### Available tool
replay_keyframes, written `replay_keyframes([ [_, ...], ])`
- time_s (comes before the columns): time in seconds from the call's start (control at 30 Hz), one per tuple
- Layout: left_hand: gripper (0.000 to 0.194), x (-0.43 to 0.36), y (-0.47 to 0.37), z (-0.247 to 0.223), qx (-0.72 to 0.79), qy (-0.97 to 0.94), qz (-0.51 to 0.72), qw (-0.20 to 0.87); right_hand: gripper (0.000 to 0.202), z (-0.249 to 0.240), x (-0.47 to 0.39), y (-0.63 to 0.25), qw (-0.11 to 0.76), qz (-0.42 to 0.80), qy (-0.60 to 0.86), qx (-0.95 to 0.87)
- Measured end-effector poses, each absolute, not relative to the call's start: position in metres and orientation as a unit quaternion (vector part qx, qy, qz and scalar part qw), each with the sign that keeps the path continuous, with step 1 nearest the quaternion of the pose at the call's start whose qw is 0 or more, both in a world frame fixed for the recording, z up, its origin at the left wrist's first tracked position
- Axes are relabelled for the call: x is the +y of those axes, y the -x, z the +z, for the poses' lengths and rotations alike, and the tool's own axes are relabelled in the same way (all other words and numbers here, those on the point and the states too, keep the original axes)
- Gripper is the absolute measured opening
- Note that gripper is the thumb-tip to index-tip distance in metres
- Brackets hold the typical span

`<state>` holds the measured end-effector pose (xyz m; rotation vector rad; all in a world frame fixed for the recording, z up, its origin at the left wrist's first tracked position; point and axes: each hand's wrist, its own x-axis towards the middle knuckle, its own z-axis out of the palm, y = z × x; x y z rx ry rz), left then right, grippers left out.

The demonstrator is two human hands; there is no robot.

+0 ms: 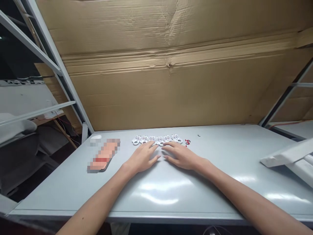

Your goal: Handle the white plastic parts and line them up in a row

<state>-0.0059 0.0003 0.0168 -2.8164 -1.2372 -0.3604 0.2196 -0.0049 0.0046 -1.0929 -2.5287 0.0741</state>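
Observation:
Both hands rest at the middle of a pale grey table (156,199), palms down, their fingertips pointing at each other with a small gap between. My left hand (144,157) has its fingers and thumb apart and holds nothing. My right hand (182,156) is likewise spread, with nothing in it. Just beyond the fingertips lies a row of several white plastic parts (136,140), each with a round hole; the fingers partly cover the middle ones. Small red and black pieces (187,142) lie right of the row.
A blurred orange-pink object (106,155) and a white item (96,139) are at the left. White bars (288,155) jut in at the right. Cardboard (171,94) stands behind the table, between metal frame posts (58,62). A tiny black piece (199,135) lies near the back.

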Motion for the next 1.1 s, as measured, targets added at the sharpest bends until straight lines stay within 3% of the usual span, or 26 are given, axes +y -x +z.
replay_keyframes([
  [0.23, 0.025, 0.004, 0.008, 0.018, -0.327, 0.940, -0.095, -0.033, 0.037, 0.013, -0.016, -0.216, 0.138, 0.085, 0.378, -0.911],
  [0.57, 0.057, 0.002, 0.016, 0.020, -0.354, 0.930, -0.036, -0.094, 0.056, 0.007, -0.021, -0.217, 0.087, 0.098, 0.396, -0.909],
  [0.7, 0.057, 0.003, 0.019, 0.021, -0.350, 0.929, -0.035, -0.110, 0.064, 0.006, -0.022, -0.217, 0.073, 0.114, 0.416, -0.899],
  [0.87, 0.046, 0.004, 0.018, 0.025, -0.338, 0.933, -0.077, -0.099, 0.072, 0.009, -0.022, -0.217, 0.056, 0.126, 0.432, -0.891],
  [1.0, 0.034, 0.012, 0.019, 0.024, -0.348, 0.923, -0.147, -0.067, 0.063, 0.011, -0.022, -0.218, 0.067, 0.117, 0.416, -0.899],
  [1.1, 0.036, 0.025, 0.026, 0.017, -0.413, 0.883, -0.223, -0.008, 0.059, 0.010, -0.021, -0.219, 0.074, 0.115, 0.415, -0.900],
])
